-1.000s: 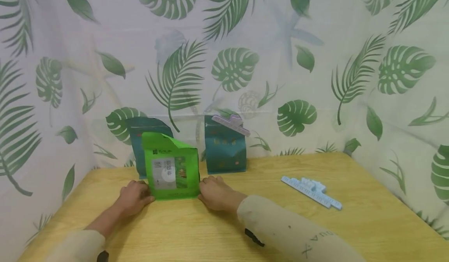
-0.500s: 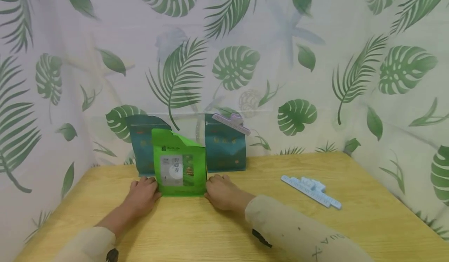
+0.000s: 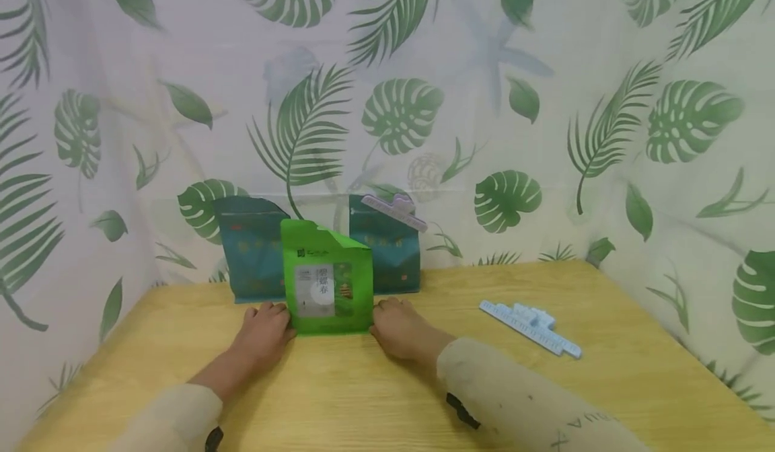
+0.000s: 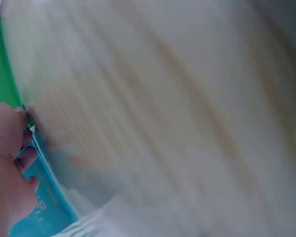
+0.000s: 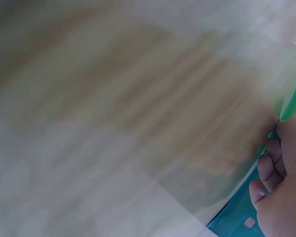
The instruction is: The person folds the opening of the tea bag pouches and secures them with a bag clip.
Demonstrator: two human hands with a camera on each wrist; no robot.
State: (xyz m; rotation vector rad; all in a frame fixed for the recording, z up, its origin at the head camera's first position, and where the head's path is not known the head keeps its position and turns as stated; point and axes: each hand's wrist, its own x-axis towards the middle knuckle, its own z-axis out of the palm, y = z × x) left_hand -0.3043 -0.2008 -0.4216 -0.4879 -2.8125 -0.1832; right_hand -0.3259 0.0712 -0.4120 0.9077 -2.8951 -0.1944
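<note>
A bright green bag of tea point(image 3: 329, 253) stands upright near the middle of the table, its top left corner peaked and the top edge slanting down to the right. My left hand point(image 3: 266, 334) holds its lower left side with curled fingers. At the lower right side, my right hand point(image 3: 399, 327) grips the opposite edge. In the left wrist view the left hand point(image 4: 7, 163) has thumb and forefinger at the green edge, other fingers curled in. The right wrist view shows the right hand point(image 5: 291, 182) pinching the other edge.
Behind the green bag stand two teal tea bags, one left point(image 3: 254, 257) and one right point(image 3: 396, 264). A purple sealing clip point(image 3: 393, 211) slants across the right one's top corner. A light blue sealing clip point(image 3: 527, 327) lies on the wooden table point(image 3: 345, 398). Leaf-patterned sheeting rises behind.
Both hands have moved the green bag to the right and slightly back. It now overlaps the right teal bag more and uncovers more of the left one.
</note>
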